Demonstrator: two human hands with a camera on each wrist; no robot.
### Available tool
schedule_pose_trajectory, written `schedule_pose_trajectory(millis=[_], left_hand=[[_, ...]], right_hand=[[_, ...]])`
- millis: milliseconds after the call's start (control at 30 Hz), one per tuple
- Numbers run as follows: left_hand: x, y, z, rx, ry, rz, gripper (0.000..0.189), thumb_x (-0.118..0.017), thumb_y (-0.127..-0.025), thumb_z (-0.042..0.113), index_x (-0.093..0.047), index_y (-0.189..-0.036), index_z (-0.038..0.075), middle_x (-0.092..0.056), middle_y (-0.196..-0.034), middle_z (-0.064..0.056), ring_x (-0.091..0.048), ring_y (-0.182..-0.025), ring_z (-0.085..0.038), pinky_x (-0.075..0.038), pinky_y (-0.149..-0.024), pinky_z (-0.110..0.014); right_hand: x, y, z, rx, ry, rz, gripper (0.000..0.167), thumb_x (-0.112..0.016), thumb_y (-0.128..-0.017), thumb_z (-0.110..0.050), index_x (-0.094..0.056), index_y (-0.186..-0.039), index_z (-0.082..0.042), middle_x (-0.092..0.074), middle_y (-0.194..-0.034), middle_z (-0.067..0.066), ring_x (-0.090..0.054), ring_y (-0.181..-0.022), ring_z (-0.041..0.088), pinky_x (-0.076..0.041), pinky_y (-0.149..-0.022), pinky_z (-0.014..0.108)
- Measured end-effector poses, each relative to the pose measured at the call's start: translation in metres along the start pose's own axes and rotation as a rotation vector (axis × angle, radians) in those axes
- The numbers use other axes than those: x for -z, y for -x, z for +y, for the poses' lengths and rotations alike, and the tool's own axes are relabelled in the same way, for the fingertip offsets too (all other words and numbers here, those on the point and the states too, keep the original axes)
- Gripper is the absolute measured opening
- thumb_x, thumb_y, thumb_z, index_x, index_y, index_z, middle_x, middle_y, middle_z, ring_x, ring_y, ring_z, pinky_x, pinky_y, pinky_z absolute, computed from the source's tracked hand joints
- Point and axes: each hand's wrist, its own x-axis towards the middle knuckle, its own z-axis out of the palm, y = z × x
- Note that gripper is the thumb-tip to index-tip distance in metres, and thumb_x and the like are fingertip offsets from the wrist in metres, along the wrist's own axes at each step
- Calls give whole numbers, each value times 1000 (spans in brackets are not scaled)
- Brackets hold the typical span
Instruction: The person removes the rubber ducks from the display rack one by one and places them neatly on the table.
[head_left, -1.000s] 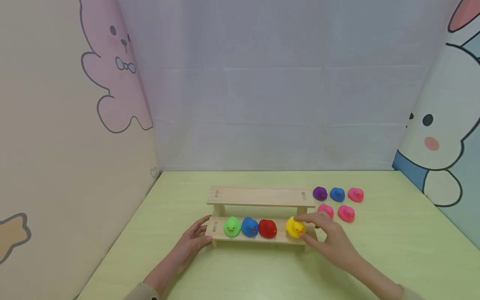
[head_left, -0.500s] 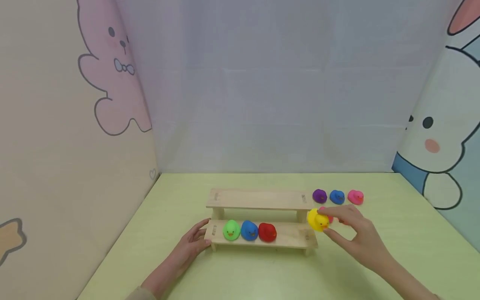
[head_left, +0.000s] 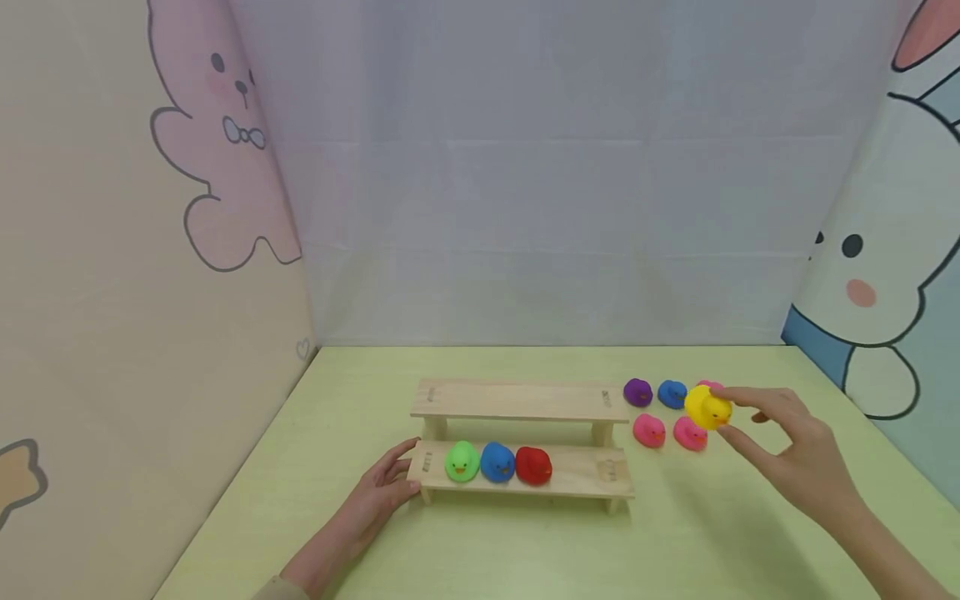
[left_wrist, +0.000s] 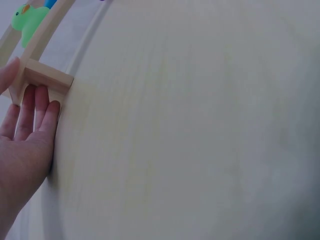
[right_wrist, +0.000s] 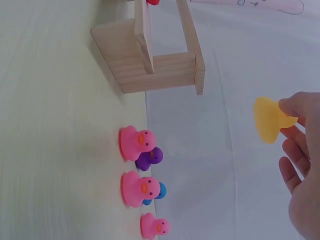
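My right hand [head_left: 806,458] pinches a yellow rubber duck [head_left: 707,407] between thumb and fingertips, held up above the pink ducks at the right. In the right wrist view the same yellow duck [right_wrist: 270,120] is well off the table. A two-step wooden rack [head_left: 521,400] stands mid-table. On its lower step sit a green duck [head_left: 462,462], a blue duck [head_left: 498,462] and a red duck [head_left: 534,466] side by side. My left hand [head_left: 378,492] holds the rack's left end. In the left wrist view, its thumb and fingers [left_wrist: 27,112] lie on either side of the end.
Right of the rack, a purple duck [head_left: 638,392] and another blue duck [head_left: 672,394] stand in the back row. Two pink ducks, one nearer the rack [head_left: 648,431], stand in front. A third pink duck [right_wrist: 154,226] is partly hidden behind the yellow one in the head view.
My right hand has lifted the yellow duck off the lower step's right end and carried it to the right, over the loose ducks. My left hand stays at the rack.
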Motion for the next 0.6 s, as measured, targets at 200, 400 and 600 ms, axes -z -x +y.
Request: schedule_pose_trajectory(millis=[200, 400, 600], left_hand=[[-2, 0, 1, 2, 17, 28, 70, -63, -83, 9, -28, -142, 20, -45, -129, -12, -48, -114, -20, -38, -92, -29], [-3, 1, 3, -5, 17, 22, 68, -62, -83, 8, -28, -141, 20, -44, -129, -13, -47, -115, -19, -38, -93, -29], [-2, 0, 2, -18, 15, -2, 68, -61, -85, 9, -27, -142, 20, -43, -130, -13, -46, -116, -20, -38, -93, -29]], right_hand=[[2, 4, 23, -36, 13, 9, 58, -77, -63, 7, -63, -115, -13, -61, -107, -3, -43, -95, 0, -33, -75, 6], [3, 13, 52, -90, 30, 20, 54, -75, -67, 4, -62, -116, -15, -56, -107, -18, -42, -92, -2, -32, -74, 3], [4, 18, 73, -95, 16, 30, 53, -75, -67, 6, -63, -115, -13, -57, -107, -19, -42, -91, -4, -33, -73, 3]])
